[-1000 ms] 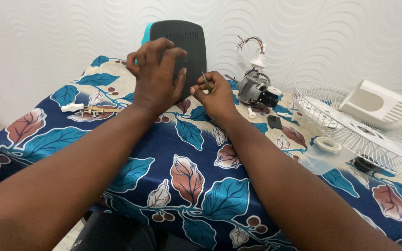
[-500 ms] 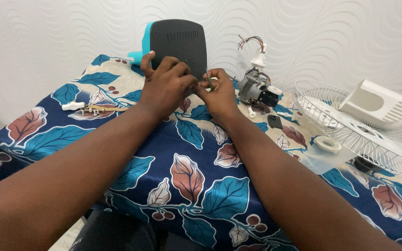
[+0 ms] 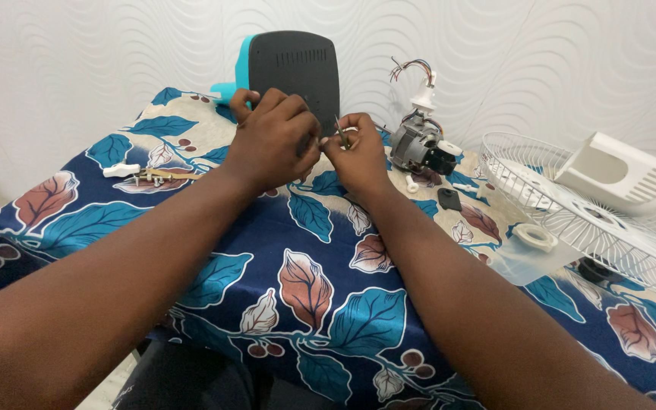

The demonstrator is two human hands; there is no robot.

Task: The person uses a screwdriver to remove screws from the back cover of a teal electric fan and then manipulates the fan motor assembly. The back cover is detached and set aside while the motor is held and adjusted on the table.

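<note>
Both hands meet over the leaf-print table [image 3: 313,288].
Right hand [image 3: 357,156] pinches a thin metal pin [image 3: 339,130]; left hand [image 3: 271,140] curls closed beside it, contents hidden. At twelve o'clock stands the black-and-teal fan housing [image 3: 294,68]; at two o'clock, the fan motor [image 3: 417,146].

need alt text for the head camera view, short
Two hands meet over a leaf-print tablecloth: the left hand by a dark fan housing, the right hand pinching a thin metal tool. A fan motor and wire grille lie right.

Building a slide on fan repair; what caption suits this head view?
Left hand and right hand meet before a dark housing, beside a fan motor.
</note>
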